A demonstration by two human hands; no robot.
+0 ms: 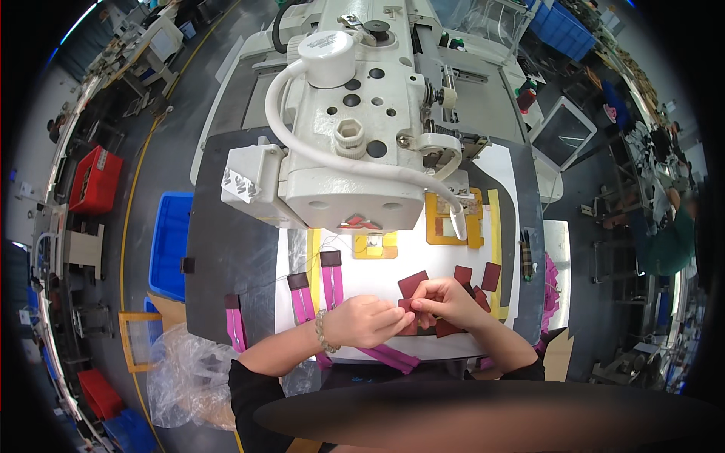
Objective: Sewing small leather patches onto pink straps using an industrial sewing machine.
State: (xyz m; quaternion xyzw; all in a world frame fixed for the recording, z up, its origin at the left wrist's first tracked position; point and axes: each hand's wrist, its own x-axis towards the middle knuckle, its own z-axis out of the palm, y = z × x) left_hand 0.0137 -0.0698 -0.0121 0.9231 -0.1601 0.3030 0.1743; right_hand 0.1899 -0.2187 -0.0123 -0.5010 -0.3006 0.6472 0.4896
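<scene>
My left hand (370, 323) and my right hand (440, 302) meet at the front of the white work surface (377, 279), both with fingers pinched on a small dark red square patch (409, 306), partly hidden by them. More dark red patches (463, 276) lie loose around my right hand. Left of my hands lie several magenta zipper strips (332, 291) with dark tabs at their top ends; further strips (400, 361) stretch along the front edge below my hands.
A white industrial sewing machine (355, 181) overhangs the surface. Yellow frames (476, 230) sit beneath it. A blue bin (168, 226) and crumpled clear plastic (177, 385) are at the left. A tilted screen (560, 132) stands right. Another person (672, 238) is at the far right.
</scene>
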